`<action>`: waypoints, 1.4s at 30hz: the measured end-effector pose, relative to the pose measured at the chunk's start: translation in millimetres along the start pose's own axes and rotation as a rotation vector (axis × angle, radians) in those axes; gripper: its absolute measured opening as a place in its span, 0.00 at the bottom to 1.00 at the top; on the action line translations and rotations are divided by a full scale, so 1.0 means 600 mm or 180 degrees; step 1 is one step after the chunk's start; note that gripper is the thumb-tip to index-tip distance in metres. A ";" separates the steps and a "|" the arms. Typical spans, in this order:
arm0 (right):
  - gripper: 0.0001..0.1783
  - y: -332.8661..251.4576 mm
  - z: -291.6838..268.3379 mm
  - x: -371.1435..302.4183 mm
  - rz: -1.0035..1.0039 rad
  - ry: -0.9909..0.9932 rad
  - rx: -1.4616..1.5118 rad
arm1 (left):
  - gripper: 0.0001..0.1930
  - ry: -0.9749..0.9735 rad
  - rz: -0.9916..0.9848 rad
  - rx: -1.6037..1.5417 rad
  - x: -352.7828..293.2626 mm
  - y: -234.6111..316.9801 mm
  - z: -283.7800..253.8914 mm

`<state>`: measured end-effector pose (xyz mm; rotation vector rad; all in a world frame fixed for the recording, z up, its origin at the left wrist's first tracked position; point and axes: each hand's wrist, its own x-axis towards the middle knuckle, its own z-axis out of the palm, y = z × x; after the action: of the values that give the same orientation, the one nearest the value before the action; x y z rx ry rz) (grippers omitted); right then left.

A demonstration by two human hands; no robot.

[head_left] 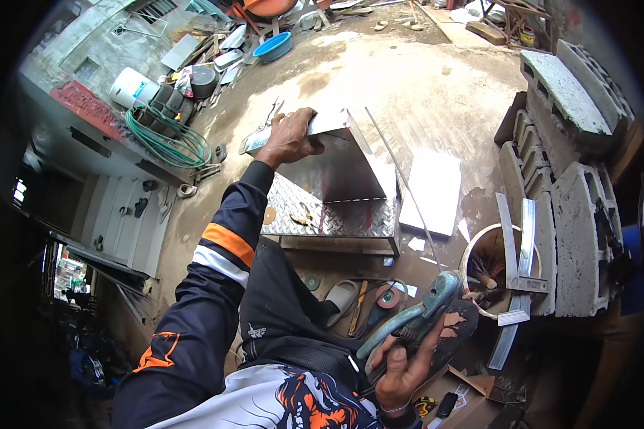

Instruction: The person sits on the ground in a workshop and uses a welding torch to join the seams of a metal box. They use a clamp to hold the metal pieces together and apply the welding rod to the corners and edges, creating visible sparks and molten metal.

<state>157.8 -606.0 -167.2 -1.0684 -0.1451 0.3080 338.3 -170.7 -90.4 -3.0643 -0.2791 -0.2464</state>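
Gripping the top edge of an upright sheet-metal panel (pixel 340 161), my left hand (pixel 288 138) closes its fingers over that edge, arm stretched forward in a dark sleeve with an orange band; the panel stands on a chequer-plate metal box (pixel 333 218) resting on the concrete floor (pixel 436 93); my right hand (pixel 402 365) is near my body at the lower edge of view, wrapped tight around the handle of a grey-green angle grinder (pixel 411 318); a white flat board (pixel 433 191) lies on the floor just right of the box; a white bucket (pixel 479 247) with a steel square (pixel 519 275) laid across it stands near the grey concrete blocks (pixel 572 179) on the right; a green hose (pixel 168 139) coils at the far left.
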 end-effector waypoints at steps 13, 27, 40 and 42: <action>0.39 0.009 -0.015 0.000 -0.0253 -0.0166 -0.0456 | 0.37 0.0212 0.0110 0.0090 -0.017 0.009 0.003; 0.32 -0.038 -0.012 0.009 -0.0549 0.0214 -0.1615 | 0.37 0.0361 0.0131 0.0110 -0.042 0.028 0.004; 0.37 -0.030 -0.029 0.007 -0.0112 -0.0199 -0.0695 | 0.36 0.0377 0.0053 0.0095 -0.048 0.030 0.006; 0.37 -0.030 -0.030 0.009 -0.0100 -0.0224 -0.0695 | 0.37 0.0353 0.0076 0.0072 -0.048 0.034 0.003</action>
<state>170.8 -627.7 -160.2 -1.2707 -0.2628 0.3064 314.2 -195.6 -97.7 -3.0160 -0.2378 -0.4074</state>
